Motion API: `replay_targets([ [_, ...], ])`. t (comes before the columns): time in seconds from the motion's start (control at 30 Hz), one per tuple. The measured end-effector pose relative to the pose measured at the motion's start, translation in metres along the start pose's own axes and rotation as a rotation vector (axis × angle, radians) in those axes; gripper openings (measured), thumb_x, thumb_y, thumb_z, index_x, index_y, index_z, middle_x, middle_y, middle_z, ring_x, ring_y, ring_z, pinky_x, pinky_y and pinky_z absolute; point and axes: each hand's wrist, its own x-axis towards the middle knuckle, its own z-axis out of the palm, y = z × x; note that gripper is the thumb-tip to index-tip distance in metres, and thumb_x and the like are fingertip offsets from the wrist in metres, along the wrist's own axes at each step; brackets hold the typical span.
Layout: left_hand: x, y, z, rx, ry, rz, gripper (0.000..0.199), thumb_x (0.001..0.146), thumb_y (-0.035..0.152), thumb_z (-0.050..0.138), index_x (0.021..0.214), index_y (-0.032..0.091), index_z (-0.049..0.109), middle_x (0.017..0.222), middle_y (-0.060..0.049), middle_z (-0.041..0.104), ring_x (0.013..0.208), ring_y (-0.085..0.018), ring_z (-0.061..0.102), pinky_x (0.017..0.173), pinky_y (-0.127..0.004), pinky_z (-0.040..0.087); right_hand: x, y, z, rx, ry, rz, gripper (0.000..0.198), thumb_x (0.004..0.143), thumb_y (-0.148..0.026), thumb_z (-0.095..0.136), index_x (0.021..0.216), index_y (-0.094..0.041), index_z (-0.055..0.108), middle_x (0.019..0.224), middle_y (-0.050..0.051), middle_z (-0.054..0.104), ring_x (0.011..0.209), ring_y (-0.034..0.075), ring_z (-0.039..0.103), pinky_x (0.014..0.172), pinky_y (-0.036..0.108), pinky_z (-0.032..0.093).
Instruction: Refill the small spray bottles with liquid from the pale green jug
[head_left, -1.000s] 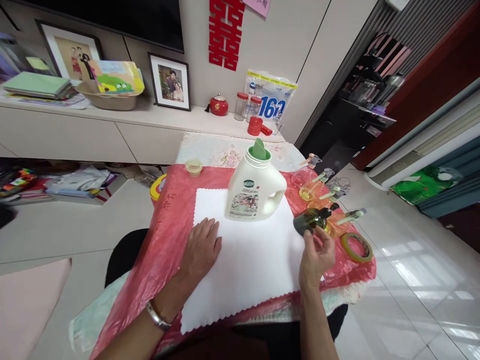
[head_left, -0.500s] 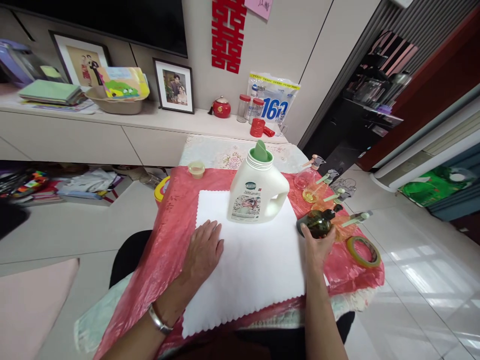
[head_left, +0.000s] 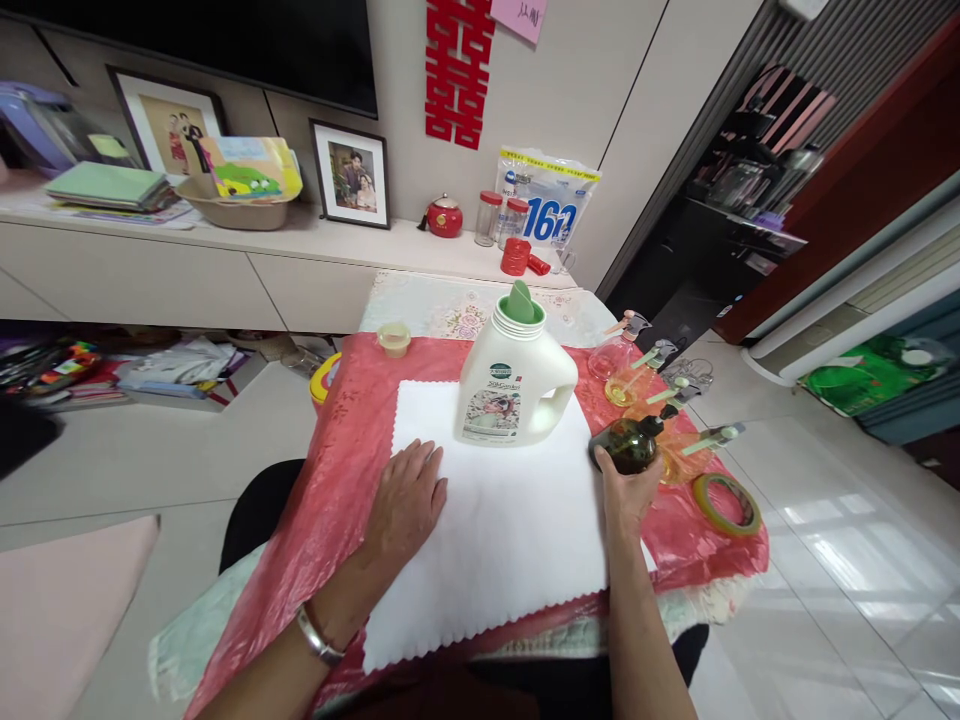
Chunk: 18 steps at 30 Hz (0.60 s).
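Note:
A dark green pump bottle (head_left: 631, 445) lies tilted at the right edge of the white cloth, and my right hand (head_left: 628, 490) is closed round it. Flat on the cloth (head_left: 517, 540) rests my left hand (head_left: 409, 495), its fingers stretched out and nothing in them. Between and beyond the hands stands a large cream detergent jug (head_left: 510, 385). It has no cap on, and a green spout (head_left: 520, 303) shows in its neck. To the right of the dark bottle are several clear spray bottles, among them an orange one (head_left: 681, 458).
A roll of yellow tape (head_left: 726, 504) lies on the red plastic sheet (head_left: 315, 520) at the right. A small lidded cup (head_left: 394, 340) stands at the far left. Behind the table runs a cabinet (head_left: 315, 265) with framed photos, jars and a white bag (head_left: 551, 200).
My right hand has moved slightly left with the dark bottle in it, toward the cloth. My left hand and the jug have stayed in place.

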Motion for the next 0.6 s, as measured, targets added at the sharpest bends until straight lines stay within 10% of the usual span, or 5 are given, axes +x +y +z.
replay_targets([
  [0.4, 0.001, 0.001, -0.003, -0.018, 0.010, 0.007, 0.038, 0.099, 0.024, 0.043, 0.126, 0.010, 0.064, 0.133, -0.018, 0.068, 0.128, -0.036, 0.060, 0.104, -0.052, 0.048, -0.008, -0.025, -0.004, 0.152, -0.015, 0.001, 0.114, 0.057, -0.065, 0.082, 0.146, -0.006, 0.044, 0.136, 0.019, 0.048, 0.122, 0.035, 0.047, 0.116, 0.051, 0.034],
  [0.6, 0.001, 0.001, -0.001, -0.037, 0.023, 0.000, 0.037, 0.098, 0.022, 0.043, 0.125, 0.010, 0.066, 0.131, -0.020, 0.069, 0.127, -0.037, 0.061, 0.104, -0.054, 0.049, -0.036, -0.054, -0.022, 0.371, -0.252, -0.092, 0.112, 0.065, -0.056, 0.087, 0.154, -0.011, 0.037, 0.143, 0.017, 0.044, 0.127, 0.033, 0.049, 0.110, 0.044, 0.043],
])
